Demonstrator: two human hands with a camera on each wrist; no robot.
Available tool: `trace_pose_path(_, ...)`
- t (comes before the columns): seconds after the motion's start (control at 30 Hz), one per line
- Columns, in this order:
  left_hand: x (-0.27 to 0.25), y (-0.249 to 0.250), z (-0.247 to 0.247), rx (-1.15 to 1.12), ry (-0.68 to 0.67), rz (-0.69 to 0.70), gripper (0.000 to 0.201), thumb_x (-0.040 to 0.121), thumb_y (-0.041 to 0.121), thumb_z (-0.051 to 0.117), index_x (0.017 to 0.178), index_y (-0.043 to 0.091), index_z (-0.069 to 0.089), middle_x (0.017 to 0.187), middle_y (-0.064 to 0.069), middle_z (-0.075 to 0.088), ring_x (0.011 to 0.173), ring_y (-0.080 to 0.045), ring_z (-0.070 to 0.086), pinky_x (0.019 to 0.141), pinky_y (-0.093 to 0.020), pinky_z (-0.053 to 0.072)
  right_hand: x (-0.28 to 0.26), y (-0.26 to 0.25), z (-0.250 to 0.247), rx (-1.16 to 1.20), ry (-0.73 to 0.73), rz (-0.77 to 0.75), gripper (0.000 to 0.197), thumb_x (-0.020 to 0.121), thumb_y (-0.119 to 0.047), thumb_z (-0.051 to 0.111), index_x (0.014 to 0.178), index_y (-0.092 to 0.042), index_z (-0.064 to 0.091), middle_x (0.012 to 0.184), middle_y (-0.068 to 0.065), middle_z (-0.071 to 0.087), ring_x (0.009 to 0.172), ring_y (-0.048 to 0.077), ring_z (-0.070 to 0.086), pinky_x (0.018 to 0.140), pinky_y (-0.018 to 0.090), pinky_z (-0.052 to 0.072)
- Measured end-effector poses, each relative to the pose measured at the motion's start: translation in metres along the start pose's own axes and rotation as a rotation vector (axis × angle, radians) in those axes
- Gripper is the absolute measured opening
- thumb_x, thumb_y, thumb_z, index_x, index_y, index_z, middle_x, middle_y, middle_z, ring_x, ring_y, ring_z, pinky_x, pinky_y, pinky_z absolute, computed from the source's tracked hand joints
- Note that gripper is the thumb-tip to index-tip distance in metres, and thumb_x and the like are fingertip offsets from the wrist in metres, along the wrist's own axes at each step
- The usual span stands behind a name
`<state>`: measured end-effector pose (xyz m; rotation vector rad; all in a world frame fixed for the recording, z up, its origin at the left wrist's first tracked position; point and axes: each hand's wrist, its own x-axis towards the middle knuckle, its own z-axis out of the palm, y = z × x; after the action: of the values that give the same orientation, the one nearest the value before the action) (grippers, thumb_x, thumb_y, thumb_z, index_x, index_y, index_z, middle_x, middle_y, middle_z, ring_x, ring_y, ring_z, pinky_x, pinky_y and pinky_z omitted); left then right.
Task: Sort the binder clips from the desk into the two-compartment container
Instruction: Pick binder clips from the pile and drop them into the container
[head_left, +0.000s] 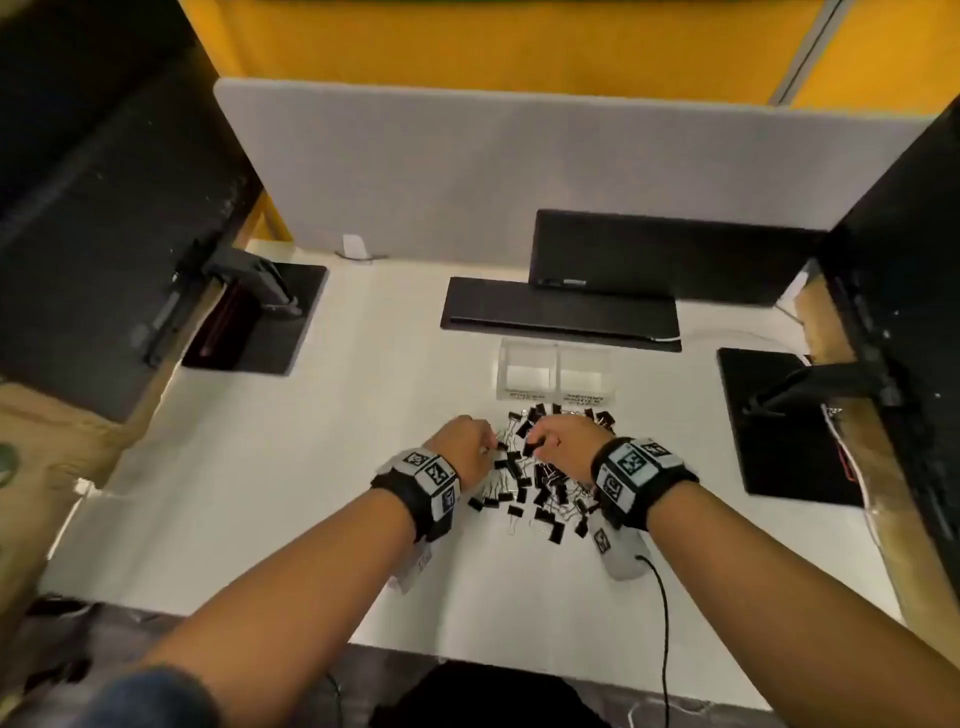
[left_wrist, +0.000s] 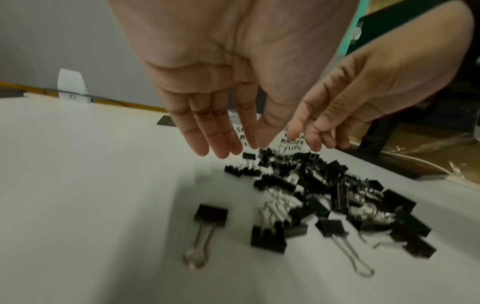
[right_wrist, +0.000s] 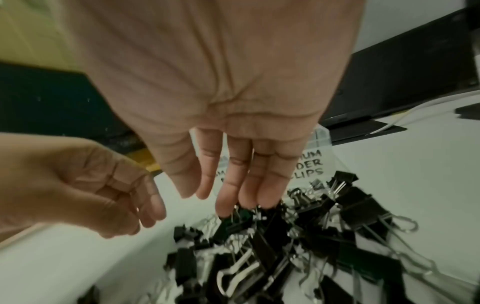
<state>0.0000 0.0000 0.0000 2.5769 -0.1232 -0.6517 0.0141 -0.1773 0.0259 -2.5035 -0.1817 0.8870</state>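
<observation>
near edge: both hands hover over the pile of binder clips (head_left: 540, 478) on the desk (head_left: 260, 493). left hand (left_wrist: 233, 86) loose-fingered, holding nothing; right hand (right_wrist: 228, 123) — fingertips down among the clips, grasp not discernible. beyond: the two-compartment container (head_left: 556, 374), apparently unfilled. risk — interlocked wire handles may drag extra clips, mixing sizes.

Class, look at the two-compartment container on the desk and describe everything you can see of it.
The two-compartment container is a small box of clear, plastic-looking material, upright on the white desk, in front of a closed laptop. A central wall splits it into two side-by-side compartments; both look empty. Each front carries a white handwritten label; the right one ends "binder clips". The pile of binder clips starts just before it; neither hand touches it.
</observation>
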Motion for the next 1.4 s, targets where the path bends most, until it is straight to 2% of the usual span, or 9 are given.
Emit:
trace_pose_path(0.17, 0.012, -0.010, 0.013, -0.018, 0.047, -0.083, 0.033, 0.089, 0.015, 0.052, 0.122, 0.017, 0.054, 0.120, -0.011, 0.052, 0.109, -0.029, 0.055, 0.094, -0.036, 0.047, 0.027, 0.002, 0.022, -0.087, 0.070, 0.033, 0.033, 0.091, -0.013, 0.054, 0.119, -0.030, 0.058, 0.126, 0.001, 0.060, 0.099, 0.018, 0.061, 0.074, 0.024, 0.049)
trace_pose_path(0.37, 0.027, -0.012, 0.021, -0.066, 0.071, -0.092, 0.034, 0.088, 0.021, 0.059, 0.122, 0.018, 0.053, 0.122, -0.010, 0.047, 0.106, -0.028, 0.056, 0.095, -0.038, 0.048, 0.034, 0.017, 0.027, -0.102, 0.166, 0.064, 0.030, 0.090, -0.012, 0.052, 0.116, -0.025, 0.060, 0.121, 0.005, 0.061, 0.086, 0.017, 0.061, 0.072, 0.028, 0.051)
trace_pose_path(0.47, 0.028, -0.009, 0.026, -0.044, 0.120, -0.105, 0.027, 0.087, 0.019, 0.060, 0.113, 0.013, 0.059, 0.117, -0.009, 0.048, 0.103, -0.027, 0.056, 0.091, -0.038, 0.051, 0.036, 0.015, 0.030, -0.080, 0.251, 0.020, 0.027, 0.089, -0.010, 0.053, 0.111, -0.023, 0.064, 0.119, 0.004, 0.062, 0.096, 0.020, 0.062, 0.084, 0.033, 0.054)
trace_pose_path(0.53, 0.028, -0.009, 0.028, -0.037, 0.145, -0.098, 0.022, 0.086, 0.016, 0.060, 0.107, 0.009, 0.060, 0.114, -0.011, 0.049, 0.100, -0.028, 0.056, 0.089, -0.037, 0.050, 0.038, 0.006, 0.034, -0.100, 0.242, -0.014, 0.023, 0.089, -0.008, 0.052, 0.102, -0.015, 0.068, 0.108, 0.003, 0.061, 0.099, 0.022, 0.061, 0.087, 0.034, 0.053)
trace_pose_path(0.67, 0.024, -0.010, 0.026, -0.078, 0.163, -0.111, 0.016, 0.084, 0.006, 0.055, 0.099, 0.006, 0.058, 0.110, -0.013, 0.054, 0.098, -0.028, 0.056, 0.085, -0.034, 0.049, 0.041, -0.012, 0.047, -0.177, 0.156, -0.005, 0.023, 0.089, -0.005, 0.046, 0.077, -0.005, 0.066, 0.084, 0.011, 0.064, 0.082, 0.029, 0.065, 0.074, 0.036, 0.056)
trace_pose_path(0.8, 0.016, -0.014, 0.026, -0.162, 0.176, -0.143, 0.014, 0.085, 0.001, 0.046, 0.095, 0.010, 0.051, 0.093, -0.009, 0.057, 0.085, -0.025, 0.056, 0.071, -0.030, 0.044, 0.045, -0.015, 0.059, -0.221, 0.217, 0.043, 0.016, 0.089, -0.013, 0.052, 0.076, -0.006, 0.059, 0.084, 0.010, 0.055, 0.083, 0.027, 0.059, 0.066, 0.032, 0.048)
trace_pose_path(0.9, 0.011, -0.014, 0.025, -0.212, 0.202, -0.123, 0.025, 0.088, 0.000, 0.044, 0.111, 0.007, 0.051, 0.095, -0.012, 0.060, 0.083, -0.023, 0.054, 0.069, -0.029, 0.041, 0.046, -0.018, 0.059, -0.174, 0.231, 0.078, 0.016, 0.089, -0.017, 0.056, 0.093, -0.003, 0.062, 0.092, 0.011, 0.060, 0.091, 0.028, 0.060, 0.069, 0.031, 0.046)
trace_pose_path(1.13, 0.023, -0.006, 0.020, -0.068, 0.161, -0.106, 0.031, 0.083, -0.001, 0.053, 0.109, 0.014, 0.063, 0.113, -0.013, 0.058, 0.109, -0.029, 0.053, 0.091, -0.037, 0.049, 0.042, -0.013, 0.061, 0.166, 0.304, 0.158, 0.024, 0.084, -0.009, 0.062, 0.107, -0.009, 0.060, 0.103, 0.010, 0.064, 0.092, 0.025, 0.063, 0.080, 0.034, 0.053)
trace_pose_path(1.4, 0.034, 0.003, 0.032, 0.026, 0.161, -0.122, 0.029, 0.088, 0.015, 0.056, 0.115, 0.002, 0.056, 0.121, -0.014, 0.050, 0.110, -0.032, 0.051, 0.091, -0.041, 0.049, 0.037, 0.002, 0.046, 0.440, 0.427, 0.130, 0.027, 0.081, -0.001, 0.062, 0.106, -0.012, 0.061, 0.087, -0.001, 0.059, 0.080, 0.016, 0.059, 0.076, 0.029, 0.053)
